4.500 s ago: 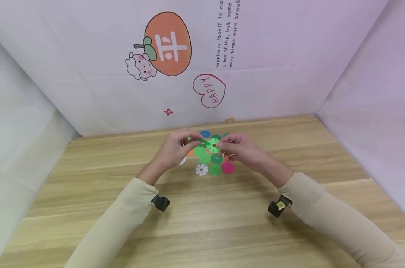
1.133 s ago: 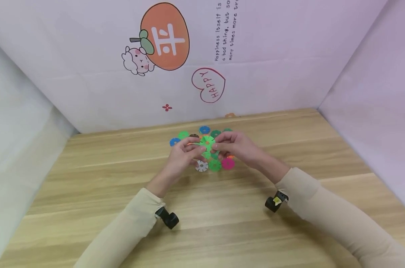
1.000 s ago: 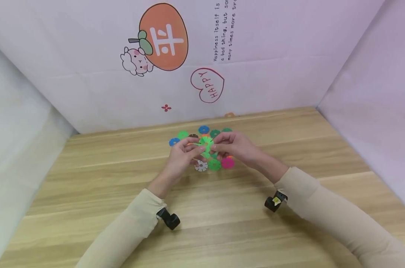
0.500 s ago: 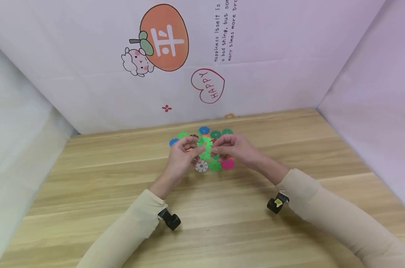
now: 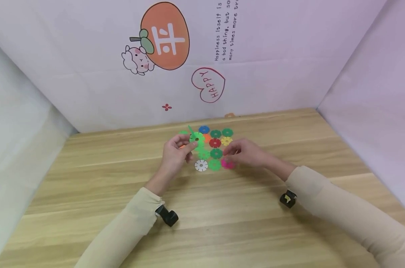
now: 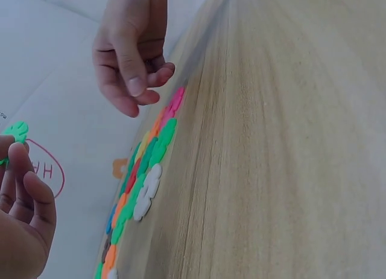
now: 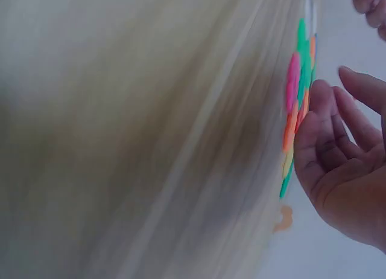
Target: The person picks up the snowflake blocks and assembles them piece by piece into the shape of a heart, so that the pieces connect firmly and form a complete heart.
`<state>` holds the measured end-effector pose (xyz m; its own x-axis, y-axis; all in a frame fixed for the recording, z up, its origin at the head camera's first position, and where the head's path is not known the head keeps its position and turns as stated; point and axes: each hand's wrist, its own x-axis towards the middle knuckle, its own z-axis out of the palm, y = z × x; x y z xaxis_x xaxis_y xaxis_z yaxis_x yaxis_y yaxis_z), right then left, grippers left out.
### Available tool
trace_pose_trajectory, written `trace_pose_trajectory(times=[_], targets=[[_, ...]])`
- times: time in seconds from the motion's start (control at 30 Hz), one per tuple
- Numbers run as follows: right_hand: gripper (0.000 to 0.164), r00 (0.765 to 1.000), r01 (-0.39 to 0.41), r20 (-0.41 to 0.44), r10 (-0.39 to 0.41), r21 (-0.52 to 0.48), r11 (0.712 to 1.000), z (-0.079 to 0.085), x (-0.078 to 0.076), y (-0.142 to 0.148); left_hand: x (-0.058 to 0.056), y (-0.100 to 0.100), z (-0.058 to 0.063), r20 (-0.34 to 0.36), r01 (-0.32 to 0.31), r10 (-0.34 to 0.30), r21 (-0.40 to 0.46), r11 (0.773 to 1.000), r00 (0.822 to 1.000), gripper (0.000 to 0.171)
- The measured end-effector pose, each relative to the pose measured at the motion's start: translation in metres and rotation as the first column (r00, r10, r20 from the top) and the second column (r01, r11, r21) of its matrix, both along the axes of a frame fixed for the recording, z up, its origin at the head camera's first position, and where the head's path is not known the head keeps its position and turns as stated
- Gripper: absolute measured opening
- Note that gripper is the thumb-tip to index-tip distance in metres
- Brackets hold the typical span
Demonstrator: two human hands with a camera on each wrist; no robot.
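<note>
My left hand (image 5: pixel 174 153) pinches light green notched discs (image 5: pixel 201 136) joined together, one facing me and another standing edge-on behind its top left. In the left wrist view, a bit of this green piece (image 6: pixel 18 129) sticks out above the fingertips. My right hand (image 5: pixel 247 152) holds nothing; its fingers bend loosely, with gaps between thumb and fingers in the right wrist view. It hovers by a pink disc (image 5: pixel 226 166), partly covering it. Nearby lie dark green (image 5: pixel 216 150), red (image 5: pixel 215 139) and yellow (image 5: pixel 226 138) discs.
More flat discs lie on the wooden table (image 5: pixel 209 223): a white one (image 5: pixel 201 161), a green one (image 5: pixel 214 161) and a blue one (image 5: pixel 203 127) among them. Behind them rises a printed white cloth (image 5: pixel 272 56). Black wrist cameras stick out below both sleeves.
My right hand has let go of the green piece and moved right and down, uncovering the red and yellow discs. My left hand has drawn slightly left with the joined discs.
</note>
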<state>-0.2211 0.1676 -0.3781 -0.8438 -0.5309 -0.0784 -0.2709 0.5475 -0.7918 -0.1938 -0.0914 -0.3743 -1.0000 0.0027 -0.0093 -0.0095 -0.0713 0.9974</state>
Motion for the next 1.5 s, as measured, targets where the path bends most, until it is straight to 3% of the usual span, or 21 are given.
trace_pose_trajectory(times=[0.2,0.4,0.83,1.17,1.5], targets=[[0.031,0.999,-0.008,-0.032,0.011,0.107,0.994,-0.009,-0.007,0.012,-0.003,-0.001,-0.001,-0.02,-0.026,0.026,-0.005,1.0,0.999,0.024],[0.036,0.999,-0.026,-0.038,0.031,0.139,0.99,-0.012,-0.007,0.016,-0.006,-0.002,-0.001,-0.033,-0.033,0.033,-0.004,0.999,0.999,0.024],[0.027,0.994,-0.091,-0.043,0.1,0.18,0.979,-0.009,-0.008,0.015,-0.008,-0.002,0.0,-0.032,-0.045,0.045,-0.01,0.999,0.998,0.025],[0.031,0.974,-0.197,-0.066,0.216,0.226,0.954,-0.007,-0.006,0.017,-0.009,-0.002,0.0,-0.036,-0.039,0.039,-0.007,0.999,0.999,0.025],[0.022,0.972,-0.219,-0.038,0.233,0.221,0.95,-0.006,-0.004,0.018,-0.007,-0.001,-0.003,-0.036,-0.034,0.034,-0.006,0.999,0.999,0.025]])
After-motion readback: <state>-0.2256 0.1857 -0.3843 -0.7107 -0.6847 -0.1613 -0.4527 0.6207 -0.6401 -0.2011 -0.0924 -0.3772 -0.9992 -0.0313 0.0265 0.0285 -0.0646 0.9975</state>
